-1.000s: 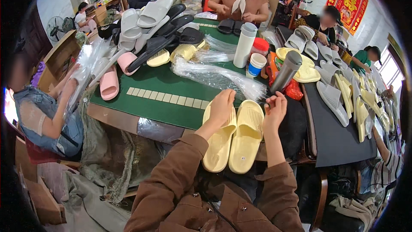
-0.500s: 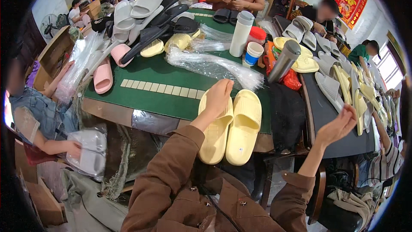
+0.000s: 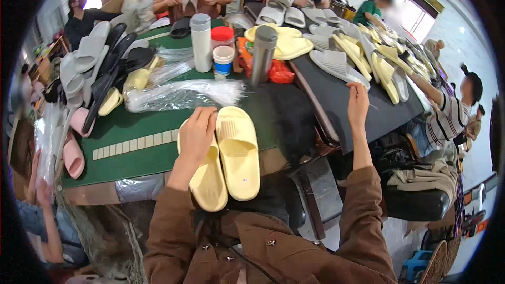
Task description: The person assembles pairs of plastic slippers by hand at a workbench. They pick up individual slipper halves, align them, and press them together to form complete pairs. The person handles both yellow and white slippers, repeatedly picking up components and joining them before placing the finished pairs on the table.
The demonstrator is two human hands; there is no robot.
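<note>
A pair of pale yellow slide slippers [image 3: 240, 171] lies side by side at the near edge of the green-topped table, soles down and heels toward me. My left hand [image 3: 197, 134] is closed over the strap and toe of the left one, hiding much of its front. Off to the right, my right hand [image 3: 358, 106] is raised with its fingers pinched together. Its fingertips are at the heel of a grey slide slipper [image 3: 331, 62] lying on the dark table. Whether they grip that heel or some small thing is hard to see.
On the green table [image 3: 121, 163] stand a white bottle [image 3: 201, 44], a steel tumbler [image 3: 263, 55] and a blue-white cup [image 3: 223, 60]. Clear plastic bundles [image 3: 184, 96] lie behind the yellow pair. Slippers pile up left and right. Several people work around.
The view has swung right. My right hand has gone from loosely open to pinched fingers at the grey slipper's heel. My left hand stays on the left yellow slipper.
</note>
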